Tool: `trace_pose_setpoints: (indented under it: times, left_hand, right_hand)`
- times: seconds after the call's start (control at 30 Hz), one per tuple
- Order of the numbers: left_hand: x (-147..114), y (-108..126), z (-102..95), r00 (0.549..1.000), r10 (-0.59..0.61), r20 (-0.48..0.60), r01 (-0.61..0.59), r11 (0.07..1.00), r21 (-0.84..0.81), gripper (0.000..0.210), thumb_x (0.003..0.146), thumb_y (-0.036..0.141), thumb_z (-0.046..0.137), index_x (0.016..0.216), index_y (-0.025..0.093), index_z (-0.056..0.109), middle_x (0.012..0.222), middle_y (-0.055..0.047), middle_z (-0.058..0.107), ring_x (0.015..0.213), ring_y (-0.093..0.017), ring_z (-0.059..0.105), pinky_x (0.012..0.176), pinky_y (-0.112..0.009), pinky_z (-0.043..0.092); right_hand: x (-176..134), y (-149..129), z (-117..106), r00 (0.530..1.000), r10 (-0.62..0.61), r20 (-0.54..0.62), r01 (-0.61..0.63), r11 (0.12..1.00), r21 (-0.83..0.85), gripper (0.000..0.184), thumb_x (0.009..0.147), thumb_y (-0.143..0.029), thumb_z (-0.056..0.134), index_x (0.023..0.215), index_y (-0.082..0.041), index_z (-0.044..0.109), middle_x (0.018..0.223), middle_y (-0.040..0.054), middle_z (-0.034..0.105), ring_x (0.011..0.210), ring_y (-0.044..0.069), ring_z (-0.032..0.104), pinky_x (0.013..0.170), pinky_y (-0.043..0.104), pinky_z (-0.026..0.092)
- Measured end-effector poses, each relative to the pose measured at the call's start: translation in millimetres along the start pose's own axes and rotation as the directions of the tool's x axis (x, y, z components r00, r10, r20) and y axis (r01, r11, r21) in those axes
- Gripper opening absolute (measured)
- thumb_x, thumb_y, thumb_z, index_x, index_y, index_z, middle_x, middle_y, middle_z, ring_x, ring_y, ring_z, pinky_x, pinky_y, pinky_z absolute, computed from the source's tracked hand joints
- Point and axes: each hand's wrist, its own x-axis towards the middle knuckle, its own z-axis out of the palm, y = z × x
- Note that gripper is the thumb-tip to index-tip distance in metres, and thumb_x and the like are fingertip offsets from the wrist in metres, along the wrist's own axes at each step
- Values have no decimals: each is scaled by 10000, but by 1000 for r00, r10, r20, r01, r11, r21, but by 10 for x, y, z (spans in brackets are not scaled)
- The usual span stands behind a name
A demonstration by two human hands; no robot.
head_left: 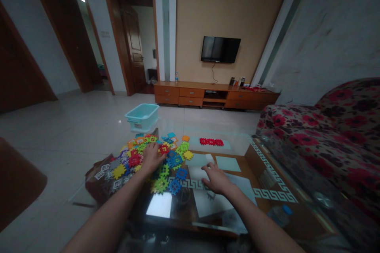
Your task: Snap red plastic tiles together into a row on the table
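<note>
My left hand (152, 157) reaches into a loose pile of colourful interlocking plastic tiles on the glass table. Its thumb is apart from the fingers, close beside a red tile (163, 149); no firm grip on it shows. Blue tiles (173, 159), a yellow tile (119, 171) and green tiles (160, 184) lie around it. My right hand (218, 178) hovers over or rests on the glass to the right of the pile, fingers spread and holding nothing. Farther back, a short row of red tiles (211, 142) lies apart from the heap.
A light-blue plastic basket (142, 117) stands beyond the table's far left. Under the glass tabletop (237, 142), paper sheets and a blue-capped bottle (280, 214) show through. A flowered sofa (297, 126) is on the right, a low TV cabinet (190, 94) at the back.
</note>
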Motion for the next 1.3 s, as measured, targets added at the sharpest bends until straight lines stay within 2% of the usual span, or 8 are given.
trace_pose_setpoints:
  times: [0.13,0.3,0.43,0.57,0.7,0.83,1.1,1.3]
  left_hand:
    - [-81,145,268,993,-37,109,68,952,-297,437,724,267,688,1137,186,570,1025,-74,676,981,-245,652,879,-387,513]
    - [-369,411,647,963,-10,269,136,881,-454,319,753,370,723,974,165,620,873,-60,704,771,-193,683,712,-302,533]
    - [-547,613,762,854,90,513,244,801,-546,371,731,446,783,901,144,652,751,-33,680,680,-167,649,662,-277,500]
    - [-565,622,749,817,144,558,209,829,-519,361,763,459,760,899,138,667,789,-48,687,721,-177,646,685,-283,485]
    - [-449,486,611,880,155,449,-11,951,-308,267,854,401,638,976,168,686,856,-59,699,785,-200,644,714,-296,483]
    - [-269,329,344,934,221,280,-273,948,164,192,877,263,557,1019,195,667,1023,-75,681,983,-230,622,891,-335,467]
    - [-108,112,-55,995,87,55,-100,690,717,308,880,229,501,1168,155,584,1219,-159,569,1198,-316,482,1028,-433,367]
    - [-78,26,-145,998,51,31,-54,531,846,365,908,147,440,1248,122,571,1363,-195,524,1328,-344,408,1082,-471,318]
  right_hand:
    - [54,-50,23,994,-24,-111,46,979,199,395,838,-267,637,1219,-162,627,1282,170,575,1231,330,521,1058,472,380]
    - [172,-204,119,982,35,-188,68,853,517,377,898,-373,564,1224,-185,581,1191,128,637,1033,244,644,881,394,523]
    - [222,-300,210,989,69,-132,45,707,706,426,857,-492,597,1154,-187,591,881,50,691,710,191,676,618,307,539]
    - [217,-319,235,991,77,-107,35,627,779,355,793,-492,655,958,-178,641,755,24,682,628,172,634,579,283,503]
    - [194,-284,248,987,115,-114,20,613,790,259,767,-417,670,880,-186,639,783,25,688,680,177,636,625,285,497]
    - [194,-223,281,984,141,-110,-1,618,786,200,772,-369,636,864,-192,626,763,21,685,693,185,638,638,287,485]
    - [220,-142,295,986,141,-90,-19,627,778,209,760,-335,602,895,-177,627,740,10,678,662,176,626,619,280,475]
    - [234,-123,302,985,146,-94,-18,624,781,206,761,-331,601,888,-170,626,716,12,675,643,174,623,604,279,474]
